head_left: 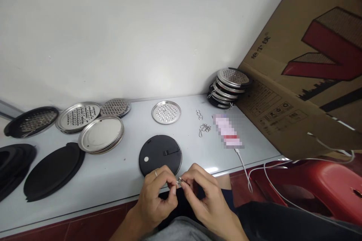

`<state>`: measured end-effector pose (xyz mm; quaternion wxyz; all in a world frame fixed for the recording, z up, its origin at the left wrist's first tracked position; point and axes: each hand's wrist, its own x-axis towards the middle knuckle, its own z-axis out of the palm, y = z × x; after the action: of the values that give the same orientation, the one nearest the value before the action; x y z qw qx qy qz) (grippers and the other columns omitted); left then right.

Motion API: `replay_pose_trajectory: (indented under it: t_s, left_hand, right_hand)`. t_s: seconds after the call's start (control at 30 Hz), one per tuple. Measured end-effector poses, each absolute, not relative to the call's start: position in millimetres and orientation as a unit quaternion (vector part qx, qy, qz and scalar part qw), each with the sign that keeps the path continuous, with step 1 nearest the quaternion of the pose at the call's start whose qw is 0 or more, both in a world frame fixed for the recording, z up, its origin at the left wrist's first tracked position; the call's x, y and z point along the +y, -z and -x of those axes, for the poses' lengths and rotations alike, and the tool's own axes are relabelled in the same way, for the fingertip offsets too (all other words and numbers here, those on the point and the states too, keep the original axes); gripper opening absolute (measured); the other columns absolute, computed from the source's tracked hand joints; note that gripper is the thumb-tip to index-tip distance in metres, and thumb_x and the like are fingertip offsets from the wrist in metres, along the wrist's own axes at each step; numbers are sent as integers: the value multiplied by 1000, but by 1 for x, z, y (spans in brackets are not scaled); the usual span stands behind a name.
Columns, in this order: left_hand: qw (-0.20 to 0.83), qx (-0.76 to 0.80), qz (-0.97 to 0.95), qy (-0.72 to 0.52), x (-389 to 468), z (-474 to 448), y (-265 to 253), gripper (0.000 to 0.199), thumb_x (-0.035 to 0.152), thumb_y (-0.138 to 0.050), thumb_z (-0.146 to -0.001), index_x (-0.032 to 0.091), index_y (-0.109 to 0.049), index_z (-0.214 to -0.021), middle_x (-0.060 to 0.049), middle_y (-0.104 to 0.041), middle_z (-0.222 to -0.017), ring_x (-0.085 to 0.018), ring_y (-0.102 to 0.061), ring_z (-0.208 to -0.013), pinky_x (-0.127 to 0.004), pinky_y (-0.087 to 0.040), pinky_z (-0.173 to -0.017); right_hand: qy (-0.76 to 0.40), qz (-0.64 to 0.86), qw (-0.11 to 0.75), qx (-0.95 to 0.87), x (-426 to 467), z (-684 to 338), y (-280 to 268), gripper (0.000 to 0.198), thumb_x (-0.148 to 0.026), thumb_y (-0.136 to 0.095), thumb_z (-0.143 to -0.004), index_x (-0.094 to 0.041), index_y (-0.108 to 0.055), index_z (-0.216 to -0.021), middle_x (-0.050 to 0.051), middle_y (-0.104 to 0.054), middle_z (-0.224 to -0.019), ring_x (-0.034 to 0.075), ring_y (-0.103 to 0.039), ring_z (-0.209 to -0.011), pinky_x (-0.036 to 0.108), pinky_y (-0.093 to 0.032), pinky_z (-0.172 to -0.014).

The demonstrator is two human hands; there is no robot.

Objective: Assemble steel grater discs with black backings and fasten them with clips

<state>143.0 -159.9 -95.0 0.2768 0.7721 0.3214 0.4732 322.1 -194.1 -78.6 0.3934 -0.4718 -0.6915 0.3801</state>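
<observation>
Both hands meet just over the table's front edge, fingertips pinched together. My left hand (160, 194), which wears a ring, is closed on a small metal ring (177, 182). My right hand (205, 196) pinches a small curved metal clip (180, 179) touching it; fingers hide most of both parts. Just behind the hands lies a round black disc (158, 150) with a pale dot and a slotted catch. Beyond it rests a round metal grater plate (166, 112). Loose metal clips (204, 128) and several small rings (199, 115) lie to the right.
A stack of graters (230, 86) stands at the back right by a large cardboard box (283, 83). A blurred-out phone (227, 130) has a white cable (241, 163). Left are metal discs (100, 133), grater plates (79, 116) and black covers (53, 173). A red stool (325, 180) is at right.
</observation>
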Motion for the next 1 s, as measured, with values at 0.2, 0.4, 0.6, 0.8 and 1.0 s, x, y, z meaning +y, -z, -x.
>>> replay_pose_trajectory:
  t_s: [0.2, 0.4, 0.6, 0.8, 1.0]
  left_hand:
    - [235, 338, -793, -449, -160, -146, 98, 11, 16, -49, -92, 21, -46, -82, 3, -51, -68, -11, -51, -60, -22, -40, -58]
    - [208, 333, -811, -434, -161, -148, 102, 12, 15, -48, -91, 22, -44, -82, 3, -52, -68, -12, -52, -60, -23, -39, -60]
    - [211, 337, -807, -438, -161, -146, 101, 13, 16, -49, -92, 22, -44, -81, 3, -51, -67, -11, -52, -60, -22, -40, -60]
    - [216, 351, -807, -423, -161, -147, 97, 15, 13, -50, -89, 21, -45, -78, 3, -52, -66, -11, -53, -59, -21, -40, -58]
    - [232, 362, -814, -390, -162, -145, 103, 15, 8, -50, -84, 21, -44, -79, 3, -52, -69, -10, -54, -60, -20, -39, -58]
  right_hand:
    - [-372, 477, 422, -676, -194, -321, 80, 14, -19, -55, -99, -22, -68, -95, 0, -51, -77, 14, -51, -67, 25, -40, -60]
    - [-365, 491, 432, -662, -196, -321, 79, 14, -20, -56, -98, -22, -69, -92, -1, -51, -74, 13, -50, -65, 24, -39, -58]
    - [-371, 485, 429, -666, -197, -320, 80, 14, -20, -56, -98, -21, -68, -91, -2, -50, -74, 13, -49, -64, 24, -38, -57]
    - [-367, 478, 421, -679, -197, -320, 82, 15, -18, -54, -98, -21, -68, -94, -1, -50, -76, 13, -50, -65, 24, -39, -58]
    - [-351, 453, 410, -710, -197, -324, 79, 18, -14, -51, -99, -21, -67, -98, 0, -52, -82, 13, -50, -68, 24, -40, -61]
